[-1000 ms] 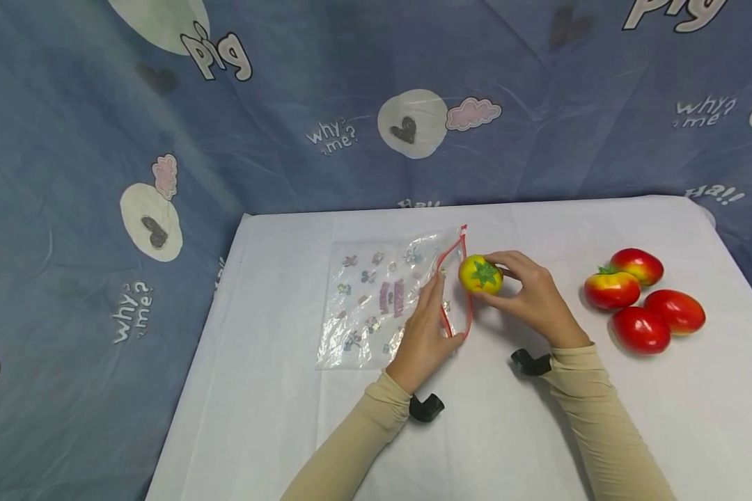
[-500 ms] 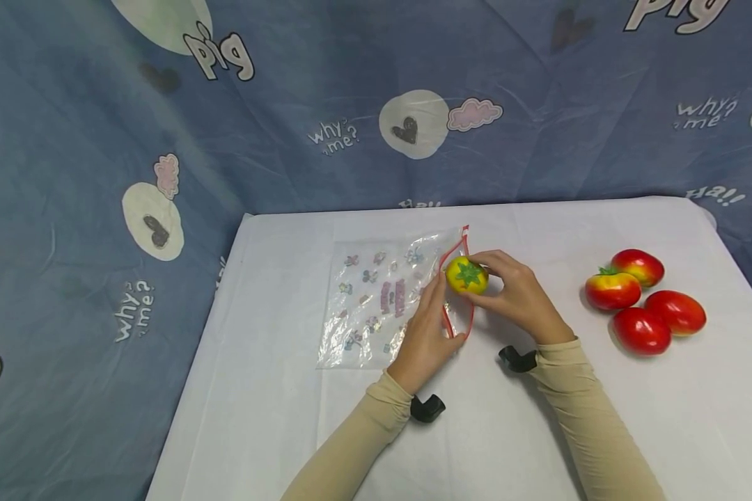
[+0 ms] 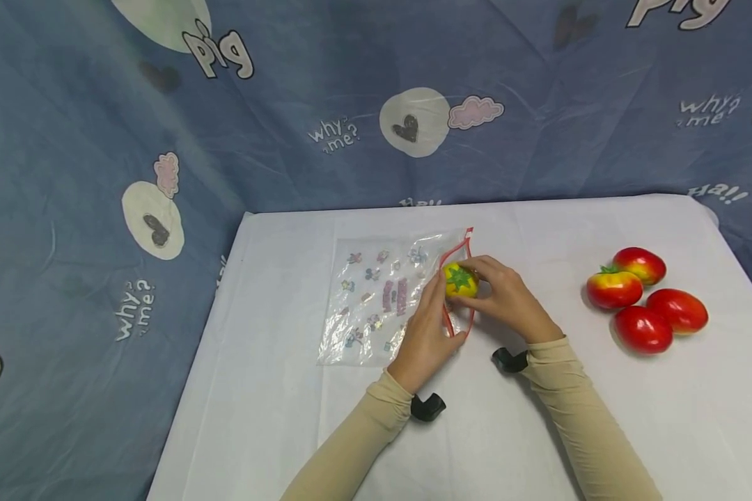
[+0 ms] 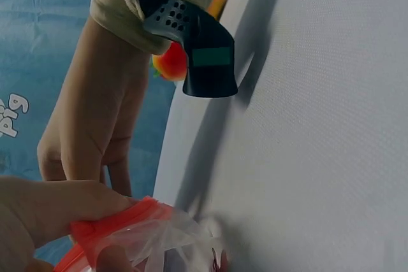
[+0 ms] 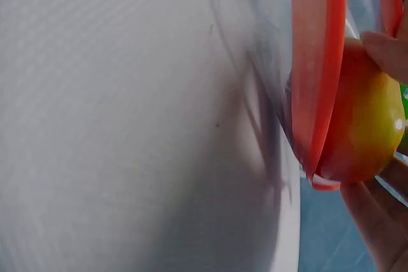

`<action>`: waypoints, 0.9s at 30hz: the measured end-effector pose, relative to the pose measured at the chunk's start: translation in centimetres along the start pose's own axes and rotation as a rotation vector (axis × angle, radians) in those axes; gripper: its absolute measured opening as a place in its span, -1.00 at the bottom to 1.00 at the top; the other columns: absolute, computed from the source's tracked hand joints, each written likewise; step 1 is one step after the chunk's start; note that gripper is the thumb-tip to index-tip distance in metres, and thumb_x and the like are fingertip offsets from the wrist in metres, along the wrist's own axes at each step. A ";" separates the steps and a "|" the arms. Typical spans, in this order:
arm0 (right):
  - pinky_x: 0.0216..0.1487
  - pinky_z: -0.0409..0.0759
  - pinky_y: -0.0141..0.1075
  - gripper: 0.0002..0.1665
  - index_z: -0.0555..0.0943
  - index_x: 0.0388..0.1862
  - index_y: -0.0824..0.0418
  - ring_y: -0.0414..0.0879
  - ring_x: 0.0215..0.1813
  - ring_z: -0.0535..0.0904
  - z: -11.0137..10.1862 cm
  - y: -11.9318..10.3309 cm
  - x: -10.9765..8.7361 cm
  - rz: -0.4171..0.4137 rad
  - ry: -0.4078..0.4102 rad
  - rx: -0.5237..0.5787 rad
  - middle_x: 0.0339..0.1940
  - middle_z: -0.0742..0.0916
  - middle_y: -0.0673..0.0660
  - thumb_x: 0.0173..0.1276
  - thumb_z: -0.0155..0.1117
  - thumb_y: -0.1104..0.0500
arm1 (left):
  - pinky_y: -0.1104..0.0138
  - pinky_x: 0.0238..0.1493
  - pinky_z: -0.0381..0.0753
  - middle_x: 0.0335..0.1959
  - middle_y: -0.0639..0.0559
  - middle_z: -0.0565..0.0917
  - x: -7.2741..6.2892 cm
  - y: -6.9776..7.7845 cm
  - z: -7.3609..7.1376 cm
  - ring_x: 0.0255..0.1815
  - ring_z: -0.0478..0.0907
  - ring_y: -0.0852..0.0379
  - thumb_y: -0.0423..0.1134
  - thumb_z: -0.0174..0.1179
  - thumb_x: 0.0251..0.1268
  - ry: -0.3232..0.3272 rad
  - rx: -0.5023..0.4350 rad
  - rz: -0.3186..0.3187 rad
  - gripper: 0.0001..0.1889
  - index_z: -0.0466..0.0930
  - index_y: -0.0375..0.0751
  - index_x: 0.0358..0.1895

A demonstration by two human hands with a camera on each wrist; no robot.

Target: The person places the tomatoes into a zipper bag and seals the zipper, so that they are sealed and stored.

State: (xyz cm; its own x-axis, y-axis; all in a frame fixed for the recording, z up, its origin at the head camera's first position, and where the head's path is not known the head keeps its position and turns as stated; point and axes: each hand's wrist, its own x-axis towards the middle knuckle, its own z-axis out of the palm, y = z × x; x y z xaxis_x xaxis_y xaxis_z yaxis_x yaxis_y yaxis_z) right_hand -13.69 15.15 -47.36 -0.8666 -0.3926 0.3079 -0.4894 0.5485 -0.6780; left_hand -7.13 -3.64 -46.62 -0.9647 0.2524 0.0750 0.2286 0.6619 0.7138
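My right hand (image 3: 509,300) holds a yellow-and-red tomato (image 3: 460,280) with a green star-shaped calyx, thumb and fingers on opposite sides. The tomato sits at the mouth of a clear printed zip bag (image 3: 366,299) lying flat on the table. In the right wrist view, part of the tomato (image 5: 364,122) is behind the bag's red zip edge (image 5: 319,62). My left hand (image 3: 423,337) grips the bag's mouth, which is spread apart. The left wrist view has the left thumb on the red edge (image 4: 121,220); some of its fingers are hidden.
Several red and yellow tomatoes lie close together on the right of the white table (image 3: 533,431); one of them (image 3: 614,289) has a green calyx. A patterned blue cloth (image 3: 326,69) hangs behind and left. A black wrist mount (image 3: 427,408) sits at the left cuff.
My right hand has moved left with the tomato, from beside the bag's opening into its mouth. The left hand stays nearly in place on the bag.
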 end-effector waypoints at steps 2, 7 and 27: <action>0.24 0.68 -0.01 -0.21 0.61 0.27 0.25 0.12 0.17 0.69 -0.1 0.3 0.1 0.001 -0.018 0.036 0.19 0.71 0.20 0.04 0.72 0.16 | 0.16 0.47 0.50 0.71 0.00 0.06 0.2 0.0 -0.1 0.50 0.43 -0.07 -0.29 0.54 0.12 0.004 -0.004 0.001 0.18 -0.13 -0.17 0.70; 0.29 0.63 -0.07 -0.19 0.57 0.31 0.36 0.19 0.31 0.61 -0.8 0.9 0.1 0.037 -0.060 0.166 0.24 0.68 0.29 0.03 0.66 0.37 | 0.17 0.49 0.47 0.71 0.01 0.06 0.6 0.1 -0.3 0.51 0.42 -0.05 -0.30 0.54 0.11 0.001 -0.008 -0.006 0.19 -0.14 -0.16 0.70; 0.20 0.70 -0.05 -0.29 0.64 0.25 0.36 0.14 0.16 0.71 0.6 0.8 1.0 0.014 -0.115 0.123 0.19 0.76 0.29 0.07 0.65 0.33 | 0.09 0.39 0.58 0.71 0.02 0.06 -0.1 -0.1 -0.1 0.44 0.50 -0.07 -0.29 0.55 0.10 0.020 -0.012 0.009 0.23 -0.19 -0.03 0.72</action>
State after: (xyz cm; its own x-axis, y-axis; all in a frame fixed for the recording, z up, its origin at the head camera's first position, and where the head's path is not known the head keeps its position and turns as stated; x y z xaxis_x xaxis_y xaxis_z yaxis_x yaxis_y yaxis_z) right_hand -14.86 14.77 -47.99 -0.8530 -0.4712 0.2244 -0.4556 0.4626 -0.7606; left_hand -7.02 -3.78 -46.60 -0.9650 0.2442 0.0953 0.2360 0.6509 0.7216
